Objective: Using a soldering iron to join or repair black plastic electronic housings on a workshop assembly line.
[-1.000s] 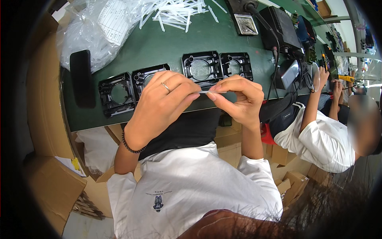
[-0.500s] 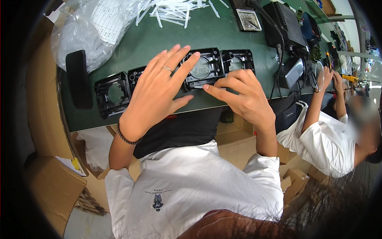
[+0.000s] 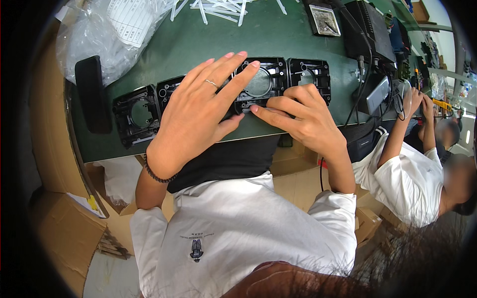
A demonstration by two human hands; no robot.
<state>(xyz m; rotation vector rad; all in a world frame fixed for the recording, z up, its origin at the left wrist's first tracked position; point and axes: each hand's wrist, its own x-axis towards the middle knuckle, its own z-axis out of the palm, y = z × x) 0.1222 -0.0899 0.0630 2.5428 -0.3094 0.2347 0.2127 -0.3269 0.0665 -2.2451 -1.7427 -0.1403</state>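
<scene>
Right hand: My right hand [image 3: 307,119] sits at the near side of the third black plastic frame [image 3: 278,74] from the left, thumb and forefinger drawn close; whether anything thin is pinched between them, I cannot tell.
Left hand: My left hand [image 3: 196,107], wearing a slim ring [image 3: 212,83], is spread palm down with fingers apart and clamped on nothing, forefinger tip over the upper part of that frame, thumb by its lower left corner.
Lower bar: The frame's lower bar [image 3: 246,105] lies at my right fingertips, its long axis running left to right across my body; the right hand is the nearer, and the two thumb tips point toward each other, just apart.
Frame's look: Dark, moulded and nearly square from here, with a round rimmed opening and small posts; the inside of the ring shows grey-green, and I cannot tell window from bare bench.
Neighbours in the row: The fourth frame [image 3: 322,74] stands just to the right; the second frame [image 3: 165,89] is partly hidden under my left hand, and the first frame [image 3: 122,114] lies tilted beyond it.
Green bench: Across the green bench [image 3: 213,44], translucent strips [image 3: 218,10] lie scattered at the far side, near a clear plastic bag [image 3: 107,44].
Far right: A co-worker's hands [image 3: 415,104] are busy well apart from mine.
</scene>
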